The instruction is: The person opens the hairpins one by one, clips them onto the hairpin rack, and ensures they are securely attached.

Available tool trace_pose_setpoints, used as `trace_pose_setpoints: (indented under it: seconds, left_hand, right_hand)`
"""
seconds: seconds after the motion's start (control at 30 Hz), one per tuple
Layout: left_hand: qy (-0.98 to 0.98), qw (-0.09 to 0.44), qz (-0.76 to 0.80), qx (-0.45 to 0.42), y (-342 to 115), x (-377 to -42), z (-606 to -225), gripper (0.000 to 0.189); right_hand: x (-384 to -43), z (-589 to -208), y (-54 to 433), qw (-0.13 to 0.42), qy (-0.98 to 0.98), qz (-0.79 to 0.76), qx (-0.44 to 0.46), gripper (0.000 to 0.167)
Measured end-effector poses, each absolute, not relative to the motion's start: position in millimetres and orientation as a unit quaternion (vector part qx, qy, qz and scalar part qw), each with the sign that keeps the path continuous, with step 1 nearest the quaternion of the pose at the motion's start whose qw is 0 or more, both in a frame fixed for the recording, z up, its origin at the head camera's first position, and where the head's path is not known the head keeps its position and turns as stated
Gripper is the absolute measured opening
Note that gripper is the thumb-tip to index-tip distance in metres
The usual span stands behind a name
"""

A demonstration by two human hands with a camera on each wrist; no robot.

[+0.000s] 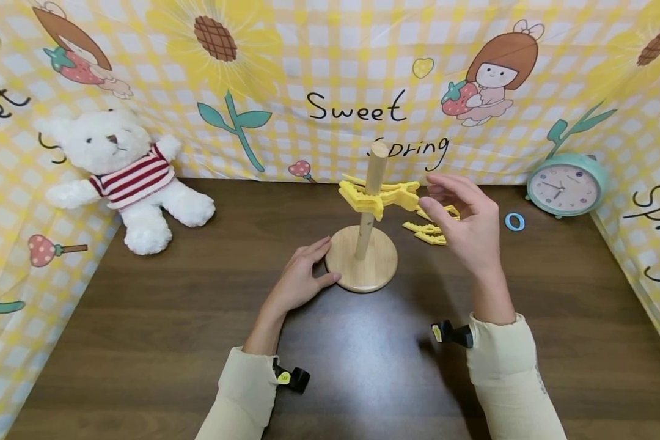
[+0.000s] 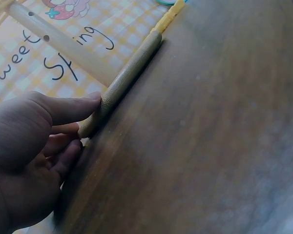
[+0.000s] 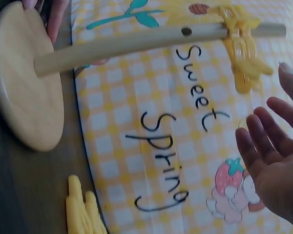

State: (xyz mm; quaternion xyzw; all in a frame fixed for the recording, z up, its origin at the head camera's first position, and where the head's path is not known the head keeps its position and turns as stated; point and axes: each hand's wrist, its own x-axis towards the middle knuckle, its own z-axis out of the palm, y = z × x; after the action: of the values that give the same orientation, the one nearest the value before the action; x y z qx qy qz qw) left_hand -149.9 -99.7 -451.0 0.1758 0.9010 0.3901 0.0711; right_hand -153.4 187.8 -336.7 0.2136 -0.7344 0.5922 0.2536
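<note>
- Two cream sleeves (image 1: 247, 391), each with a black camera (image 1: 299, 380) at the cuff, reach over the brown table (image 1: 374, 373).
- The left hand (image 1: 302, 275) pinches the edge of a round wooden base (image 1: 371, 276), thumb on its upper face, fingers at the rim.
- The base stands flat on the table, its post (image 1: 376, 171) upright.
- The right hand (image 1: 471, 229) is well open, fingers apart and a little bent, holding nothing; it hovers just beside the yellow pieces (image 1: 398, 197).
- These sit bunched about the post's upper part, below its top; from where I stand I cannot tell how many.
- Past the right hand, and partly hidden by it, loose pieces (image 3: 75, 207), also yellow, lie on the table.
- Right of them lies a blue ring (image 1: 508, 221).
- A white bear (image 1: 137, 177) in a striped top sits at the left; a green clock (image 1: 565, 186) stands at the right, near the ring.
- Checked cloth (image 1: 319, 67), printed "Sweet Spring", hangs behind.
</note>
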Motion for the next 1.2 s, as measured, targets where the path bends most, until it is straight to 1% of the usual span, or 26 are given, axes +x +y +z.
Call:
trace_pose_setpoints:
  seconds: [0.23, 0.4, 0.53, 0.73, 1.0, 1.2]
  left_hand:
    - [0.898, 0.071, 0.397, 0.175, -99.1, -149.0, -450.3, 0.072]
    - [0.897, 0.072, 0.4, 0.173, -100.0, -148.5, -449.6, 0.072]
    - [0.896, 0.072, 0.402, 0.174, -100.0, -148.5, -450.7, 0.072]
    - [0.894, 0.073, 0.405, 0.176, -99.3, -149.4, -452.9, 0.072]
    - [0.896, 0.08, 0.4, 0.174, -97.6, -152.8, -452.8, 0.072]
    - [0.894, 0.085, 0.406, 0.171, -99.4, -152.0, -452.7, 0.073]
  right_hand:
    - [-156.3, -350.9, 214.0, 0.227, -0.741, 0.6, 0.197, 0.032]
    - [-157.5, -361.3, 230.5, 0.213, -0.761, 0.592, 0.16, 0.032]
    - [-157.1, -369.4, 242.6, 0.185, -0.786, 0.576, 0.126, 0.033]
    - [-156.0, -382.9, 259.6, 0.139, -0.823, 0.547, 0.067, 0.039]
    - [-157.1, -404.2, 280.4, 0.11, -0.858, 0.501, 0.021, 0.044]
    - [-155.7, -408.4, 287.9, 0.042, -0.878, 0.477, -0.003, 0.056]
